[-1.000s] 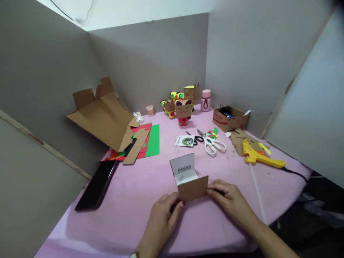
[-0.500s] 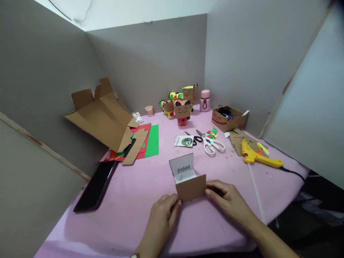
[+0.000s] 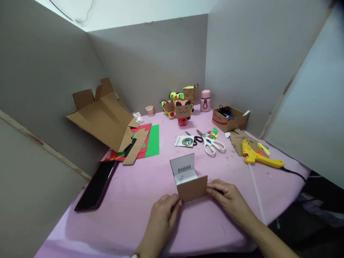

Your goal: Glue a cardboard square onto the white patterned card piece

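Observation:
A folded piece of cardboard [image 3: 192, 189] stands on the pink table in front of me, brown on its near face and white with dark print inside. Its near and far flaps are raised, with a flat strip between them. My left hand [image 3: 167, 212] pinches the lower left corner of the near flap. At the flap's right edge, my right hand [image 3: 225, 197] grips it between thumb and fingers. Beyond the piece lie a printed white card [image 3: 184, 141], white-handled scissors [image 3: 212, 142] and black-handled scissors [image 3: 198, 140].
A yellow glue gun [image 3: 259, 158] rests at right, its cord running off the edge. Behind it is a small cardboard box [image 3: 228, 123]. Cardboard-headed figures [image 3: 183, 113] and a pink flask [image 3: 205, 101] stand at the back. At left are a phone [image 3: 96, 186] and a large cardboard piece [image 3: 104, 120].
Hardly anything differs. The whole scene sits very slightly further right in the picture, and both hands keep their hold on the folded cardboard.

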A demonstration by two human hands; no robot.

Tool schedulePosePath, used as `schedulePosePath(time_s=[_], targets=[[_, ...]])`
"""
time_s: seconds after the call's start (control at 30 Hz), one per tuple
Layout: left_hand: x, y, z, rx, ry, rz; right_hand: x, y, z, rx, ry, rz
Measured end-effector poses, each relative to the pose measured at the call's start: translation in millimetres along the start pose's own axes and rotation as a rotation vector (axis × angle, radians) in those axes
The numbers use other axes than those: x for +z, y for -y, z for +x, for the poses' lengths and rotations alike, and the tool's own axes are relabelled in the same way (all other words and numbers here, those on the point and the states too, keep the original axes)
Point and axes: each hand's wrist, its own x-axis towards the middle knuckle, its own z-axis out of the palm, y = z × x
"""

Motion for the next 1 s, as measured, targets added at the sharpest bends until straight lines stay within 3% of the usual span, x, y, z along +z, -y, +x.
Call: schedulePosePath(time_s=[1.0], targets=[[-3.2,0.8,0.4,0.003,0.014,-0.021,-0.8,1.7,0.2,0.012,0.014,-0.013]])
